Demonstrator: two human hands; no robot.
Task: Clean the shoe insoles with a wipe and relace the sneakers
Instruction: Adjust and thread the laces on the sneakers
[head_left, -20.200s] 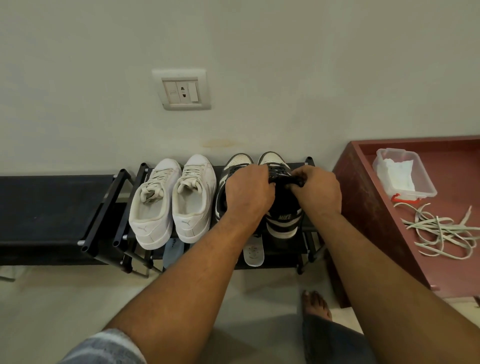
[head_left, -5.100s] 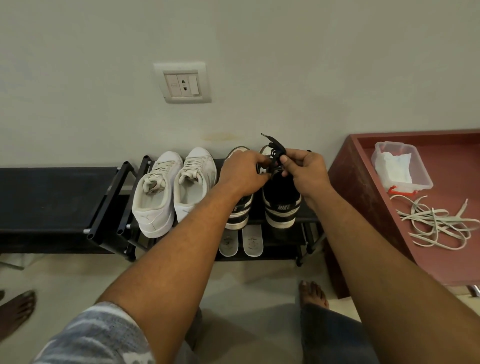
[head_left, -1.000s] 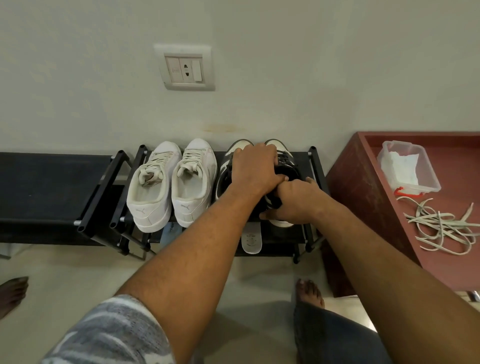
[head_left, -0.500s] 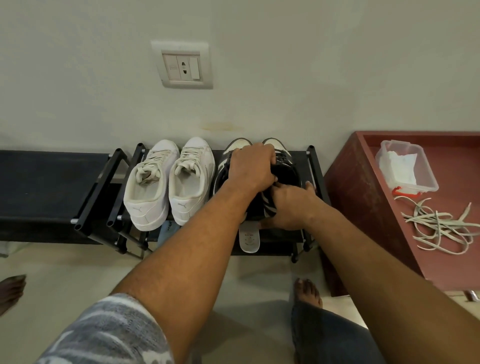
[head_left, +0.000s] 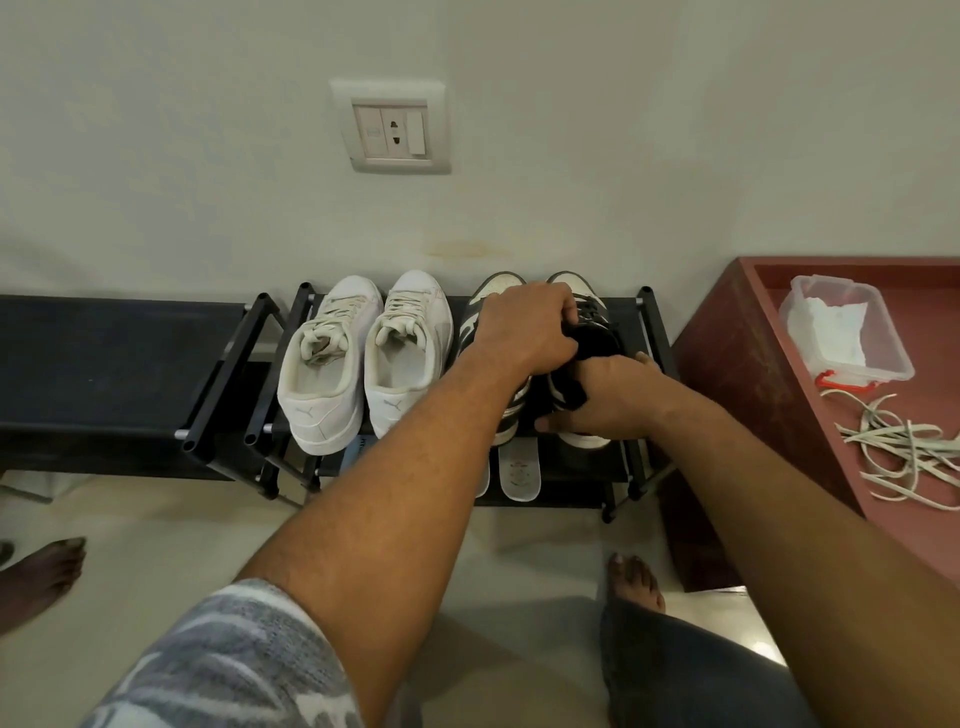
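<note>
Nearest you, a soft grey patterned sleeve (head_left: 223, 660) covers your left arm, and your bare foot (head_left: 636, 582) stands on the smooth pale floor (head_left: 182, 530), which lies open up to the rack's front rail. On the lower tier of the black tube-framed shoe rack (head_left: 645, 322), 2 flat pale insoles (head_left: 519, 470) lie side by side, the left 1 mostly hidden behind your forearm. On the upper tier, your right hand (head_left: 602, 395) wraps the rounded heel of the right black-and-white sneaker (head_left: 592, 338), fingers curled tight around it. Your left hand (head_left: 524, 332) grips the same shoe from above, fingers bent over its dark collar and tongue. Its mate (head_left: 470, 322) sits touching it on the left. Just beside that pair stand 2 white sneakers (head_left: 322, 374), laced, heels overhanging the rail. The rack's right post stands close to the red-brown table (head_left: 727, 374), leaving little room there. On the table, loose flat white laces (head_left: 904, 452) lie tangled, and past them a clear plastic box (head_left: 891, 343) holds crumpled white wipes (head_left: 826, 327). A matte black bench (head_left: 104, 353) adjoins the rack's left end. A white wall socket (head_left: 395, 127) sits above.
</note>
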